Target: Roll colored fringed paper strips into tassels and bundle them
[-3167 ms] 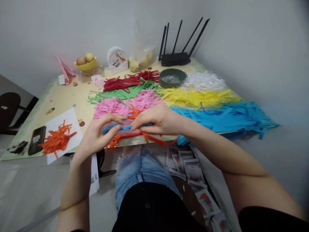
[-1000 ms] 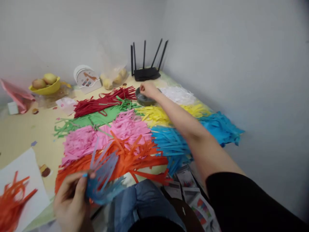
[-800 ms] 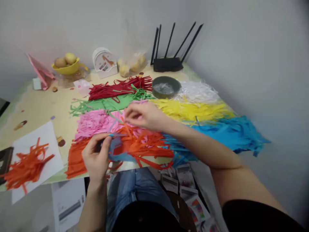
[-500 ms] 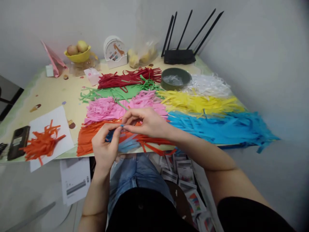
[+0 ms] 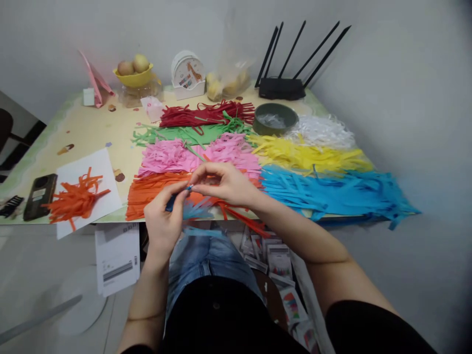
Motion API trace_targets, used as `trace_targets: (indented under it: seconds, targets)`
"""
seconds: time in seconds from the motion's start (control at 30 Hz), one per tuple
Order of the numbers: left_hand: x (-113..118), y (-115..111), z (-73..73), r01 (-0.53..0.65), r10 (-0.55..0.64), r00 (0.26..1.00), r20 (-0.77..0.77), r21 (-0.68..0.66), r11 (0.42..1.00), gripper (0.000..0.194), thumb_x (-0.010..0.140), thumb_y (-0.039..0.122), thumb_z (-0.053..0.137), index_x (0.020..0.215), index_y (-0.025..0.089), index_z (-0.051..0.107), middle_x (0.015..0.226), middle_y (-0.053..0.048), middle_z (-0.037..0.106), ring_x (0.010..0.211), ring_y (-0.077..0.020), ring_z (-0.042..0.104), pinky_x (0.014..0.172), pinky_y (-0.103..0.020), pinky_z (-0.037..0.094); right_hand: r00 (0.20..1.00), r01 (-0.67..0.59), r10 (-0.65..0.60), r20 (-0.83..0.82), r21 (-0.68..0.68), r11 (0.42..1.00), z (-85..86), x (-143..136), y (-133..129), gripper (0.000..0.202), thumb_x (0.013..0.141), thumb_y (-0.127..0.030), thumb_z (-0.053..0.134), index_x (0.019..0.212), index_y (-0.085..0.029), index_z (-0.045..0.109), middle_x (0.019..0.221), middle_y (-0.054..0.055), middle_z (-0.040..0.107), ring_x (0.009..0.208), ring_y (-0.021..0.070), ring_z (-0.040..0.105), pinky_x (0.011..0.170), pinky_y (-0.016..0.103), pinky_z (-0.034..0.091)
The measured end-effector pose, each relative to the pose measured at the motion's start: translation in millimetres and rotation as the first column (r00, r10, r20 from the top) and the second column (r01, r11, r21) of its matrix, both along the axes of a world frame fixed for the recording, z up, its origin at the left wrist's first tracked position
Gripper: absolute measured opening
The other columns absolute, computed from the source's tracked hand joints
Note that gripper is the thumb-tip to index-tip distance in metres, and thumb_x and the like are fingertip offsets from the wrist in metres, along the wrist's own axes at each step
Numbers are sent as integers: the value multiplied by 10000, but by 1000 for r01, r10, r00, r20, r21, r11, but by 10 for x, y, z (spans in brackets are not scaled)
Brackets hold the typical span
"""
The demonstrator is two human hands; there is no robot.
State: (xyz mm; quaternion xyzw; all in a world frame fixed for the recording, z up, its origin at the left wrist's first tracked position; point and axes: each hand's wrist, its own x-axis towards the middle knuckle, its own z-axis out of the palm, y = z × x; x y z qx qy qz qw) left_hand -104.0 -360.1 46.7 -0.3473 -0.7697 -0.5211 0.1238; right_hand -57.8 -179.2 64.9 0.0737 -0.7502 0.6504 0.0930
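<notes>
Evidently the two hands meet near the table's near edge, left of the middle. The left hand [image 5: 165, 216] pinches a blue fringed bundle [image 5: 197, 210] between thumb and forefinger; part of it is hidden behind those fingers, and its pale ends spread out to the right, blurred. The right hand [image 5: 224, 187] brings its thumb and forefinger to the bundle's top end, but the contact is too small to make out, so whether they grasp it cannot be told.

Behind the hands lies an orange fringe pile [image 5: 147, 194], partly covered by them. Farther off come pink fringe [image 5: 162, 156], green fringe [image 5: 201, 135] and red fringe [image 5: 206, 114]. To the right, the right forearm cuts across the near edge of a blue fringe pile [image 5: 332, 191]; yellow fringe [image 5: 309, 153] and white strips [image 5: 324, 130] lie beyond it. The dark green bowl [image 5: 276, 129] has clear contents, hard to identify. On the left, an orange tassel [image 5: 79, 199] hides part of a white sheet [image 5: 106, 182]. Packets [image 5: 279, 260] below are cut off by the person's clothing.
</notes>
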Motion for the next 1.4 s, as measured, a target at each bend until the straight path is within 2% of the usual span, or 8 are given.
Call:
trace_targets:
  seconds: [0.17,0.3,0.5,0.7,0.97,1.17,1.27,1.4]
  targets:
    - [63,-19,-79,-87,88,996,-20,62,994,29,912,224,690,916,196,684,852,3,741,784,-128,722,753,-235,579,998,-17,31,51,-240,971,-119,-17,-101,287,781,-363,812,867,-134,662,725,-10,661,592,74,586,604,209,495]
    - [72,-32,-119,-97,100,993,-63,52,994,36,919,235,683,921,201,695,859,-6,735,813,-140,714,783,-258,575,994,-58,84,68,-314,948,-145,-14,-140,337,761,-407,841,859,-136,666,727,-10,658,584,76,587,586,210,502]
    - [103,9,-161,-99,64,987,148,247,964,67,868,216,745,860,182,688,805,2,723,752,-122,723,720,-217,572,999,16,-5,40,-271,962,-174,3,-181,375,771,-478,827,853,-141,685,761,3,652,590,79,570,562,217,485]
    - [97,43,-201,4,-123,931,343,329,944,131,809,232,797,908,190,721,866,-19,751,808,-134,737,756,-214,577,988,141,-151,-37,-195,970,-235,6,-217,388,789,-528,799,830,-163,674,739,-6,597,608,86,525,551,223,445]
    - [107,7,-242,-90,-28,936,351,317,944,67,842,238,751,842,183,712,773,-10,729,708,-113,707,665,-188,544,987,117,-115,-110,14,993,-199,32,-203,358,817,-509,788,861,-163,707,765,1,608,651,95,529,598,235,429]
    - [81,-20,-256,-46,-75,917,393,291,956,128,831,286,776,874,186,709,821,-29,736,750,-144,727,702,-227,570,1000,17,-17,-14,-21,1000,-78,78,-89,329,834,-475,773,812,-149,735,770,27,678,671,114,610,623,241,486]
    - [67,-2,-258,26,-122,934,334,279,960,194,805,296,807,945,193,720,895,-37,748,824,-157,731,756,-248,580,996,81,-80,-43,30,996,-64,92,-118,214,856,-355,750,786,-153,743,760,21,688,644,101,603,591,224,466]
    - [83,64,-287,-24,-44,980,195,333,943,130,821,256,799,915,202,726,861,-13,738,807,-131,707,766,-241,556,986,157,-154,-68,32,987,-69,94,-194,194,841,-328,754,755,-155,744,711,11,669,615,92,574,559,216,438]
